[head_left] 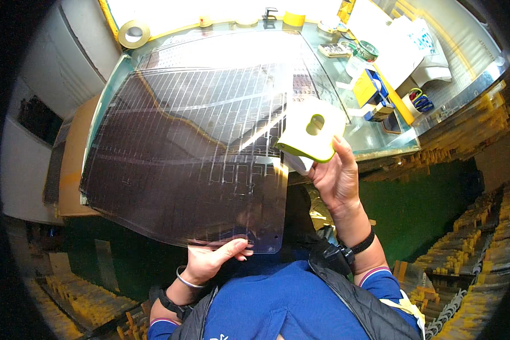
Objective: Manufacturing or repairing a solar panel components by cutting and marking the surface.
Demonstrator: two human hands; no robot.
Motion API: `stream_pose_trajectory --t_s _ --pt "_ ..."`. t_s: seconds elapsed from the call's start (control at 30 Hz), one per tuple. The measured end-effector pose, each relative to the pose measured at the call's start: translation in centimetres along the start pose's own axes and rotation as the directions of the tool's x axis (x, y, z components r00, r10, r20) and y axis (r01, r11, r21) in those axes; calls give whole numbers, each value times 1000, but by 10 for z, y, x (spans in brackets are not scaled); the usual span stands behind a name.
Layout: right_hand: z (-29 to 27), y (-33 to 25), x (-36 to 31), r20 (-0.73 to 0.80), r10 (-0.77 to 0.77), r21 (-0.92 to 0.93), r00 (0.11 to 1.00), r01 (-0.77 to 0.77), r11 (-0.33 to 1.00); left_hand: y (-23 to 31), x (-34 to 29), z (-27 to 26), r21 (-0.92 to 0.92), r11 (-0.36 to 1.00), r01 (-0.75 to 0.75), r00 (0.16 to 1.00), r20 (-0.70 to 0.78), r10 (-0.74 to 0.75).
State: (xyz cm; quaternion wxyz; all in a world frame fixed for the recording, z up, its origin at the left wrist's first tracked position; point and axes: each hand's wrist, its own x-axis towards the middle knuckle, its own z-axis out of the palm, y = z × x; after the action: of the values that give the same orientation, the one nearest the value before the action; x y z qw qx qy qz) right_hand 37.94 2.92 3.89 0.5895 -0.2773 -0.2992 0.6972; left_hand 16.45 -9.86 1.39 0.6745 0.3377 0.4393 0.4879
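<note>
My left hand (212, 262) pinches the near edge of a large, dark, see-through film sheet (153, 164) printed with fine grid lines. The sheet bows between the table and my hand, and its near right corner shows two small round holes. My right hand (337, 178) is closed around a white and lime-green hole punch (296, 126), with its thumb at the right side of the punch. The punch is tilted at the sheet's right edge; whether its jaw touches the film cannot be told.
A brightly lit glass table (374, 144) lies beneath the sheet. On it stand a tape roll (134, 34), a green tape roll (368, 51), a blue and yellow box (370, 85) and a cup with scissors (420, 102). A cardboard box (80, 158) is at left; racks flank me.
</note>
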Motion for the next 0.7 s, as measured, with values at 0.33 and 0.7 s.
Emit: stream_pose_trajectory --t_s 0.33,0.7 --pt "-13 6 0 -35 7 -11 999 -8 1000 -3 -1 -4 9 1000 18 1000 16 -18" --pt "-9 -27 27 64 -128 -41 990 130 991 -22 -15 -25 132 991 20 998 48 -26"
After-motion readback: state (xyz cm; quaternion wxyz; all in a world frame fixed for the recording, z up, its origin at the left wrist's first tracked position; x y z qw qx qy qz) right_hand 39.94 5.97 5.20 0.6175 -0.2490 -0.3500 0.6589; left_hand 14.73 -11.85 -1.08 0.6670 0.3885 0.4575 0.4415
